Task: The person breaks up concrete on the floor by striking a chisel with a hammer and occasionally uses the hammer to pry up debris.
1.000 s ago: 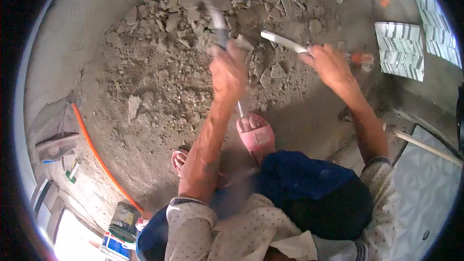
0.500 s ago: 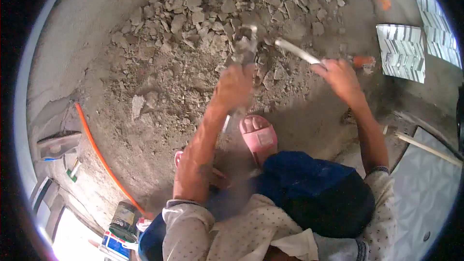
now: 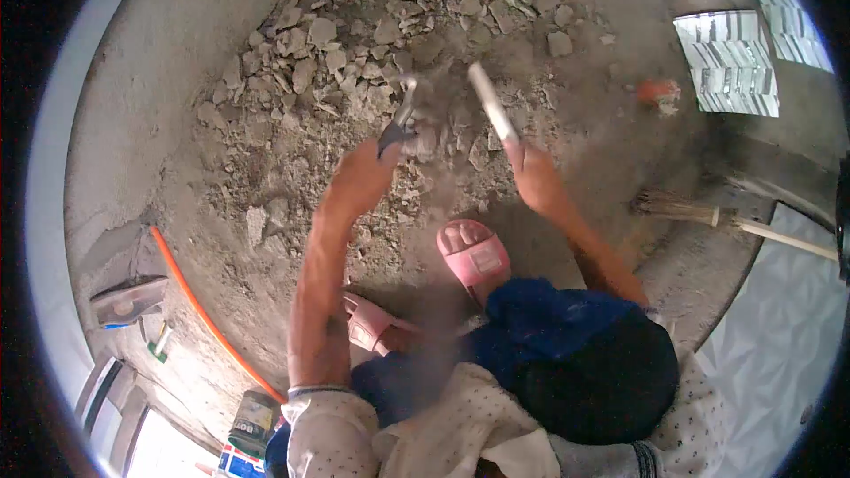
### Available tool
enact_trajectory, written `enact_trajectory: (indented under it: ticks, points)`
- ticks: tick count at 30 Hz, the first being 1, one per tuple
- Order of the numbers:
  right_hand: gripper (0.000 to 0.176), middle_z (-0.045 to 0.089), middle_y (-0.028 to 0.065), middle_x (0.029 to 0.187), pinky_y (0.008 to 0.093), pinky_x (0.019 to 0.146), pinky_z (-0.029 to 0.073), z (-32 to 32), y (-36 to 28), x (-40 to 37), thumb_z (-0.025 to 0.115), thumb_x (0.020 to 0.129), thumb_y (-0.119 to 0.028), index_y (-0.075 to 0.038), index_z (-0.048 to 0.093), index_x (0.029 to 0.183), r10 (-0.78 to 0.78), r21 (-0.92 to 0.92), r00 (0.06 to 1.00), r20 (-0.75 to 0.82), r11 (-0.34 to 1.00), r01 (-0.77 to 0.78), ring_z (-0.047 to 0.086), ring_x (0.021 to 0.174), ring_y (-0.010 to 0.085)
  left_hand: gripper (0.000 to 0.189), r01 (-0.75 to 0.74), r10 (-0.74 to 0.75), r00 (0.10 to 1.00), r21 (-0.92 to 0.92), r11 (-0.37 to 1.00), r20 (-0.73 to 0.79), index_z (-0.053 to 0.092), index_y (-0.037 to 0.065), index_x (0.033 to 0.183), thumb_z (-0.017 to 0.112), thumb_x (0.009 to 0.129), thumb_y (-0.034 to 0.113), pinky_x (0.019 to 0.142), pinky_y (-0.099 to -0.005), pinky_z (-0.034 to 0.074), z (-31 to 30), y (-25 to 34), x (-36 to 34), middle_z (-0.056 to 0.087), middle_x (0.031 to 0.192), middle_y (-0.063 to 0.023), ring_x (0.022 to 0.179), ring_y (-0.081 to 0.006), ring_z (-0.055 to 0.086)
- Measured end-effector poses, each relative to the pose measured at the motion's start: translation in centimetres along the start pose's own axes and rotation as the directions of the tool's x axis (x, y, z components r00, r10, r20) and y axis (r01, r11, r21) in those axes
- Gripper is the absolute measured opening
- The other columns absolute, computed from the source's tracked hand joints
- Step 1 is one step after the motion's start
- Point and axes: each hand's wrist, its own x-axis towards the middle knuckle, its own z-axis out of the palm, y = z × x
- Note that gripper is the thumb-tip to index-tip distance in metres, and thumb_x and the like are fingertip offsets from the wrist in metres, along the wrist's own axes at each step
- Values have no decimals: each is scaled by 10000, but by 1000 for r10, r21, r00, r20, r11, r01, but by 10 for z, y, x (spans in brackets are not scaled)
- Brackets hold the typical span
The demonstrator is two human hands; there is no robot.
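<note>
My left hand point(image 3: 361, 179) is closed around a tool with a dark grip and a curved metal end, which looks like a hammer point(image 3: 404, 108); motion blurs part of it. In my right hand point(image 3: 538, 181) is a pale, straight, chisel-like bar point(image 3: 492, 99), its free end tilted up and to the left. Both tools are over broken rubble point(image 3: 354, 80) on the floor. The two tools are apart, and a blurred patch lies between them. My pink-sandalled foot point(image 3: 474, 252) stands just below the rubble.
An orange hose point(image 3: 199, 301) curves along the left. Beside it lie a trowel point(image 3: 128, 301), a small green-tipped tool point(image 3: 160, 342) and a dark can point(image 3: 254, 420). To the right are a brush point(image 3: 677, 207), a white textured panel point(image 3: 770, 327) and patterned tiles point(image 3: 728, 62).
My left hand has moved left and slightly down with the hammer-like tool. My right hand has come inward and down, turning the pale bar more upright. The view has shifted slightly.
</note>
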Motion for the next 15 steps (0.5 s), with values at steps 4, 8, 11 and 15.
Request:
enact_trajectory:
  ticks: [4,8,11,15]
  points:
    - [401,591,235,759,458,602,447,17,-2,-74,453,929,-376,-1,581,870,24,-102,969,247,995,1,576,721,425,431,42,-55,991,114,993,118,585,-7,937,483,863,406,711,-451,432,-38,-24,-34,590,833,-254,781,-397,579]
    - [387,594,236,731,430,600,462,0,-16,-97,498,903,-385,-11,600,915,133,123,971,198,980,-159,591,689,403,437,93,-107,987,121,988,116,595,-10,915,489,869,411,699,-439,430,-71,-32,-52,592,823,-229,764,-390,569]
    - [292,578,195,680,409,576,448,-14,-3,-56,486,924,-300,-31,598,940,183,225,960,-214,965,-134,583,639,350,432,94,-94,993,1,996,65,599,-9,926,490,878,406,695,-431,433,-61,-29,-52,592,812,-221,758,-382,568]
    - [233,583,175,692,408,557,438,-11,-9,-26,478,929,-253,-50,589,952,238,182,966,-103,959,-217,584,636,333,445,-293,330,937,260,920,-112,612,7,962,461,900,421,674,-413,444,-15,-19,-22,606,824,-209,785,-328,589]
